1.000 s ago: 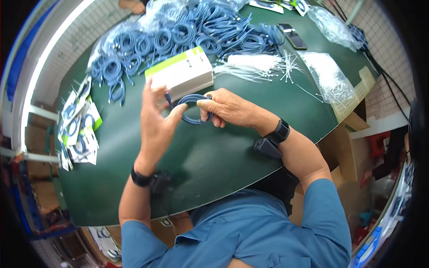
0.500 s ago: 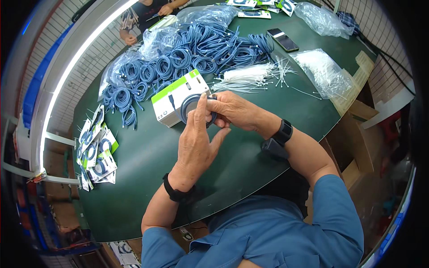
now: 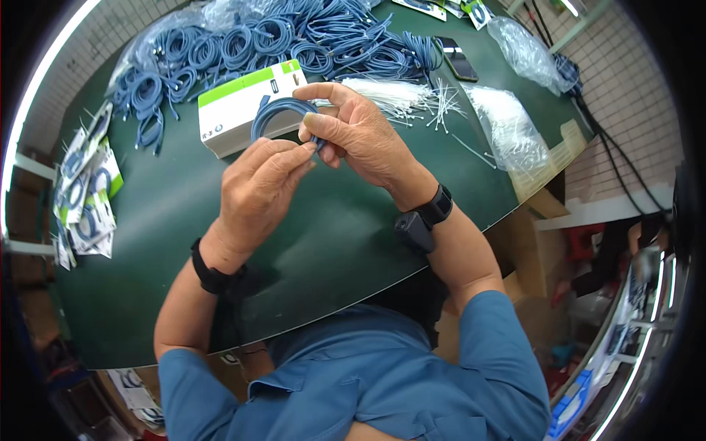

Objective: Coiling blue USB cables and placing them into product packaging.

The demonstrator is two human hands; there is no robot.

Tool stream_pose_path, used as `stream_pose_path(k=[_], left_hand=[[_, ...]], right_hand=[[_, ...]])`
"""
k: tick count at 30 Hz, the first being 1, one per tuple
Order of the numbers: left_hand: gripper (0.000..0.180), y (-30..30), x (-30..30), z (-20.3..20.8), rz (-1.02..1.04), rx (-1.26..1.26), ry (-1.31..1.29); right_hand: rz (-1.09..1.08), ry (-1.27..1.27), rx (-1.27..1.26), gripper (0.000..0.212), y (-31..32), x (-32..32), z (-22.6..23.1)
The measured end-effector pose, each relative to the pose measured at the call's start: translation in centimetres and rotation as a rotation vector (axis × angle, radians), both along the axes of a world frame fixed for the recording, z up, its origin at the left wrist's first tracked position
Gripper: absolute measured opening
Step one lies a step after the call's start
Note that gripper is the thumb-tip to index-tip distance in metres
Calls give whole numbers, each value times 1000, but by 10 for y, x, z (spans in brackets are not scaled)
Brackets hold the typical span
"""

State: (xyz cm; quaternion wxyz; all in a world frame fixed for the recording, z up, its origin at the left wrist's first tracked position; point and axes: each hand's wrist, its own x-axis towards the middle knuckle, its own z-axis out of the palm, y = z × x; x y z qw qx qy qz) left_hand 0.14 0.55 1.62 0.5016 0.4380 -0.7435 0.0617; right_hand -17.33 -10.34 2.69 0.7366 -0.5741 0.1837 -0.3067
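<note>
Head view, near to far.

Lower frame: own blue shirt, both forearms entering from the bottom edge, a black band on each wrist.

Centre: left hand (image 3: 257,184) closed in a pinch, thumb and fingers gripping the lower edge of the coiled blue cable (image 3: 283,117). Right hand (image 3: 360,136) also closed on the coil, fingers curled over its right side, index finger arched across the top. The coil is held above the green counter (image 3: 294,250), not resting on it, just in front of the white and green box (image 3: 246,106).

Change: half a second ago both hands were bunched tight over the coil, low and close to the box, with the loop mostly hidden. A second ago the left hand was spread open beside it. Now the loop is lifted, clearly open and round, and both hands grip its rim. Judgement: the coil has been gathered to shape and is steadied between the hands, not yet bound.

Mid frame, left edge: stack of packaged cables (image 3: 84,198).

Upper right of hands: loose white cable ties (image 3: 401,95), clear plastic bags (image 3: 507,125).

Far, top: large heap of coiled blue cables (image 3: 257,37); a dark phone (image 3: 460,62) beside it.
</note>
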Motion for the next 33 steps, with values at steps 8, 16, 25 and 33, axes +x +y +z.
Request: stream_pose_path(k=[8, 16, 25, 33], left_hand=[[31, 4, 18, 17, -107, -19, -20], [32, 7, 22, 22, -112, 23, -190], [34, 4, 25, 25, -230, 124, -311], [29, 0, 26, 27, -318, 174, -215]], right_hand=[[-230, 55, -726, 51, -3, -13, 16], [-197, 185, -1455, 32, 9, -4, 6], [70, 355, -1220, 30, 4, -14, 3], [183, 219, -666, 27, -2, -27, 24]])
